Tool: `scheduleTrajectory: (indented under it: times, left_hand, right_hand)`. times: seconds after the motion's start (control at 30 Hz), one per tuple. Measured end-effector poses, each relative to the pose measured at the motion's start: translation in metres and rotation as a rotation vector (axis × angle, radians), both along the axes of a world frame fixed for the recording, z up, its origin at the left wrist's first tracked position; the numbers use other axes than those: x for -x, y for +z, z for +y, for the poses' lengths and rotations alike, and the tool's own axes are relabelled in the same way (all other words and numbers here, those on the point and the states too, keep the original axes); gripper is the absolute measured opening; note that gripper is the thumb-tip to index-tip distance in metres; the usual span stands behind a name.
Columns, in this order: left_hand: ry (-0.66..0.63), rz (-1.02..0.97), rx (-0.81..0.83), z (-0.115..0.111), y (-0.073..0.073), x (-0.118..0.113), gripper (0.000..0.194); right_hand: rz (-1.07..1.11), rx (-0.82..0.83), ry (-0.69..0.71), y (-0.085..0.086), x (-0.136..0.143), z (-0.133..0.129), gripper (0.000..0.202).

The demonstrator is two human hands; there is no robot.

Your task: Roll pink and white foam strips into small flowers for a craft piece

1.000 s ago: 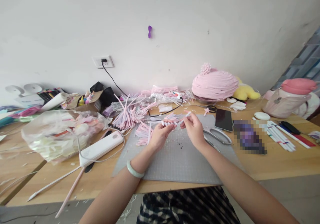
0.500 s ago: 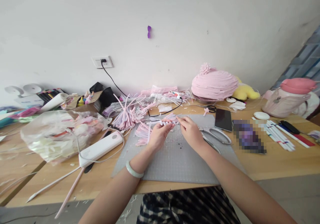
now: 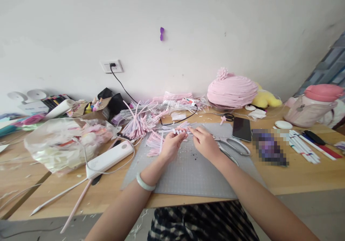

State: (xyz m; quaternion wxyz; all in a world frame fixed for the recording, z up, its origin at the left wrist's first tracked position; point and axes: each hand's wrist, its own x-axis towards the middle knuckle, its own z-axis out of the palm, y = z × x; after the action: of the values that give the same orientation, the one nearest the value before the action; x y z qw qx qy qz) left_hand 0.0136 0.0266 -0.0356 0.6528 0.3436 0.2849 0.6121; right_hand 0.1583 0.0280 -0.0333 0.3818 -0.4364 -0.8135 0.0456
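Note:
Above the grey cutting mat, my left hand pinches a pale pipe cleaner that is coiled in a spiral, with a straight end sticking out to the left. My right hand is closed at the right end of the coil, thumb and forefinger pressed together. Its fingers hide what part they grip. Pink and lilac pipe cleaner pieces lie on the mat to the left of my hands. Large silver-handled scissors rest on the mat beside my right wrist.
Behind the mat stands a bundle of pipe cleaners. On the left lie a white power strip and a plastic bag. To the right are a phone, markers and a pink bag. A pink domed piece sits behind.
My right hand has shifted slightly left, closer to my left hand. The left hand keeps its hold on the coil. The whole view has moved a little.

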Motion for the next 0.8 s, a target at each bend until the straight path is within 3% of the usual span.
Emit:
scheduleTrajectory:
  times: [0.13, 0.37, 0.8]
  left_hand:
    - [0.028, -0.047, 0.031, 0.0017, 0.0020, 0.0015, 0.019]
    - [0.087, -0.121, 0.021, 0.0006, 0.0065, 0.0032, 0.015]
    - [0.079, -0.136, 0.007, -0.0010, 0.0066, 0.0019, 0.014]
  right_hand:
    - [0.064, 0.006, 0.086, 0.0026, 0.0017, -0.0021, 0.042]
    - [0.276, 0.068, 0.027, 0.0005, 0.0044, -0.0027, 0.015]
    - [0.350, 0.116, 0.076, 0.0000, 0.0097, -0.0049, 0.012]
